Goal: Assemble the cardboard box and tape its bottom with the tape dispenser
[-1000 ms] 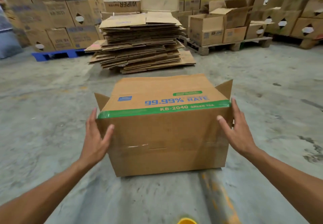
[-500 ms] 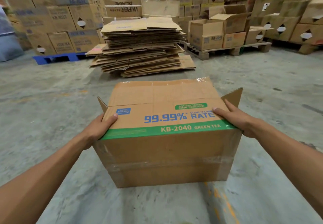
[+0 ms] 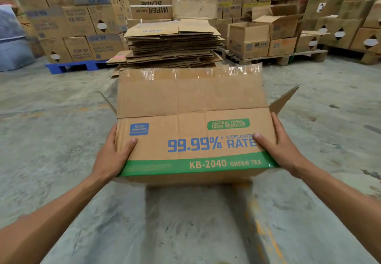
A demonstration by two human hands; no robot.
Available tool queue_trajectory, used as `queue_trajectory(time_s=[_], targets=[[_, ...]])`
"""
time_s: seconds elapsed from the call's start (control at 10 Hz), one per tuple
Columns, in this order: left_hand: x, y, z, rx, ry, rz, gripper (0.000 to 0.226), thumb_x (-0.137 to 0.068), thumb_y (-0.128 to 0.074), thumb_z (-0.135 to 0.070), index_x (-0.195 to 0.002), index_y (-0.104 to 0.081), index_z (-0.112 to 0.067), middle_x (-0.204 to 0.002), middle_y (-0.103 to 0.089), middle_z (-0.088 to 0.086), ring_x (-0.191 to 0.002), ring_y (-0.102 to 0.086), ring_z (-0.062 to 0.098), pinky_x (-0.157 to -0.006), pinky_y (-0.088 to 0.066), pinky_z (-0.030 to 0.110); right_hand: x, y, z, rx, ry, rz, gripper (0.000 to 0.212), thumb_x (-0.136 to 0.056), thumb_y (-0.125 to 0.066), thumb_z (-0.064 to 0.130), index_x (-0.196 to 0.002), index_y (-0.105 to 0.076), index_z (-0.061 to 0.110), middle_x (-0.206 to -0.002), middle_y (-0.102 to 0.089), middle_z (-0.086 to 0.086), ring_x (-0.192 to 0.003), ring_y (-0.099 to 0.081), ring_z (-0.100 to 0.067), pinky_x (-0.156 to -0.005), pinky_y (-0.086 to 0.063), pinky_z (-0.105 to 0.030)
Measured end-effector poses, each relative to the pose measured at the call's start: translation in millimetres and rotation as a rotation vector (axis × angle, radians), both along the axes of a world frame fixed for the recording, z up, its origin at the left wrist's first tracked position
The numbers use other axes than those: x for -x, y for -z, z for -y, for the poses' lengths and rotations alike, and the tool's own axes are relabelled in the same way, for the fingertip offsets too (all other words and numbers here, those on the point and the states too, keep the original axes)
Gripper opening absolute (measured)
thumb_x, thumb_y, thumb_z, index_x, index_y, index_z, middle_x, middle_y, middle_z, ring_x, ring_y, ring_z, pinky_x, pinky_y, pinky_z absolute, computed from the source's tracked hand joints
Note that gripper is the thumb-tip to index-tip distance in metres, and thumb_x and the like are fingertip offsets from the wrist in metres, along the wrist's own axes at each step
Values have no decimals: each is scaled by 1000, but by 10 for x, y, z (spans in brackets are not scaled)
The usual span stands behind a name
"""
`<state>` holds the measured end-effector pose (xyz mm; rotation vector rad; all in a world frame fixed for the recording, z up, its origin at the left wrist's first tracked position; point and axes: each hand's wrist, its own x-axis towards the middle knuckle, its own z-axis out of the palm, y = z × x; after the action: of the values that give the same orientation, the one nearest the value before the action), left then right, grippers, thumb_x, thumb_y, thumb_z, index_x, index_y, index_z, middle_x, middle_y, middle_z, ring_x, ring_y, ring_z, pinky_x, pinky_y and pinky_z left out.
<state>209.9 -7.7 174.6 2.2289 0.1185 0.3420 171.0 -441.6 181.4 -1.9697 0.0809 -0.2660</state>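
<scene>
A warehouse of stacked brown cartons is seen around a grey concrete floor (image 3: 61, 140), where a box is held up.

Over the past second the printed brown cardboard box with a green band (image 3: 193, 140) has been lifted off the floor and tipped, so that its printed side now faces up and the taped underside is turned away; the bottom is judged already taped, with carrying or setting upright likely next. The box is at the centre, gripped at 9 o'clock by the left hand (image 3: 112, 156) and at 3 o'clock by the right hand (image 3: 278, 150), thumbs pressed on the printed face and fingers wrapped round the ends. At 12 o'clock a pile of flattened cardboard sheets (image 3: 173, 45) lies; a blue plastic pallet (image 3: 72, 66) sits at 10 o'clock, a wooden pallet (image 3: 288, 57) at 2 o'clock. No tape dispenser is visible.
</scene>
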Motion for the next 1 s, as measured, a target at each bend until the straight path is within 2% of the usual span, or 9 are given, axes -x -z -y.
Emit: queue_trajectory(time_s=[0.1, 0.2, 0.4, 0.5, 0.6, 0.7, 0.8, 0.9, 1.0], targets=[[278, 302, 59, 28, -25, 55, 96, -76, -53, -70, -154, -12, -33, -153, -42, 4, -130, -52, 30, -106, -39, 40, 180, 248, -81, 112, 79, 69, 91, -82, -64, 57, -154, -9, 43, -145, -40, 18, -118, -55, -12, -97, -44, -34], [503, 538, 71, 91, -2, 89, 95, -77, -51, -69, -153, -1, -40, -155, -33, -10, -130, -49, 20, -108, -39, 38, 367, 377, -142, 191, 108, 94, 86, -88, -62, 50, -148, -1, 53, -148, -46, 2, -118, -58, -27, -92, -46, -41], [672, 894, 53, 142, 16, 12, 97, -81, -56, -68, -146, 15, -55, -157, -23, -17, -135, -42, 13, -114, -35, 42, 535, 581, -150, 289, 35, -49, 96, -85, -58, 55, -148, 14, 52, -153, -41, -1, -125, -54, -32, -99, -47, -50], [632, 1006, 67, 180, -20, -96, 96, -83, -67, -50, -152, -1, -41, -141, -43, -16, -124, -50, 11, -107, -42, 37, 520, 677, -121, 297, -8, -123, 101, -88, -62, 44, -146, 19, 54, -152, -40, 1, -129, -51, -28, -101, -46, -46], [561, 1120, 52, 194, -37, -209, 81, -80, -75, -43, -144, -28, -28, -124, -54, -13, -115, -59, 19, -96, -49, 36, 473, 823, -85, 225, -39, -190, 94, -90, -62, 39, -140, 13, 62, -147, -36, 13, -129, -45, -18, -106, -42, -46], [451, 1256, 57, 167, -92, -363, 67, -83, -75, -37, -136, -40, -18, -118, -53, -4, -109, -58, 26, -86, -47, 35, 393, 861, -120, 80, -63, -264, 73, -96, -58, 31, -151, -12, 43, -145, -36, 14, -129, -38, -9, -110, -34, -36], [293, 1564, -107, 286, -52, -404, 43, -82, -77, -29, -114, -56, -8, -118, -56, 19, -94, -64, 21, -85, -52, 42, 276, 961, -160, 34, 99, -441, 44, -102, -47, 9, -145, -40, 7, -145, -44, -11, -127, -43, -29, -107, -37, -43], [273, 1532, -7, 345, -98, -427, 57, -84, -76, -28, -127, -54, 3, -129, -55, 30, -118, -53, 42, -103, -42, 49, 219, 904, -310, 38, 172, -533, 39, -104, -41, 10, -141, -40, 1, -139, -45, -17, -126, -43, -43, -108, -37, -54], [452, 1201, 290, 122, -193, -474, 50, -95, -60, -29, -138, -49, -6, -137, -54, 19, -126, -49, 38, -101, -42, 39, 232, 837, -492, -25, 178, -509, 46, -103, -43, 36, -142, -40, 12, -136, -50, -14, -125, -48, -42, -101, -44, -58]])
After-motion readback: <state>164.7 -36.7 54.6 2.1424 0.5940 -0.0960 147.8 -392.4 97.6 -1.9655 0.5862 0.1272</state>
